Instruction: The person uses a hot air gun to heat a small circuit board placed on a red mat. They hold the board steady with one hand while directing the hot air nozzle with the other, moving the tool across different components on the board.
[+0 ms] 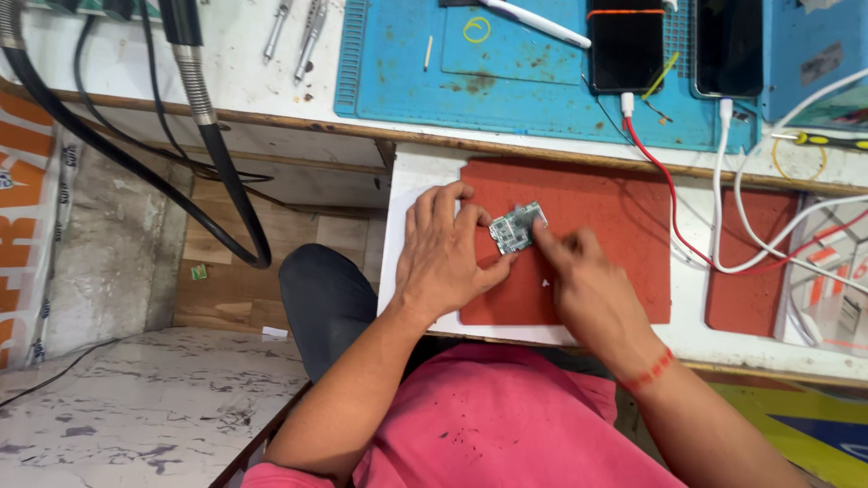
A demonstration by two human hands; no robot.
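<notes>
- Black hose, far left: it hangs off the bench edge, well apart from both hands.
- Tweezers, top left: they lie on the white bench above and left of the left fingers, untouched.
- Left hand: it lies flat on the red mat, its fingers curled loosely, with thumb and fingertips pinching the left edge of the board.
- Board: the small greenish circuit board sits on the red mat, held between the two hands, its left side under the left fingertips and its right corner under the right forefinger.
- Right hand: the forefinger is stretched out and presses on the board's right edge; the other fingers are folded in, and whether they hold any small part cannot be told.
- Step in hand, as it appears: steadying and probing the board on the mat; a further move would seem to call for a firm left-hand pinch and a light right fingertip.
- Blue mat, above the fingers: two dark phones rest on it.
- Cables, right of the right hand: red and white leads run down from the phones.
</notes>
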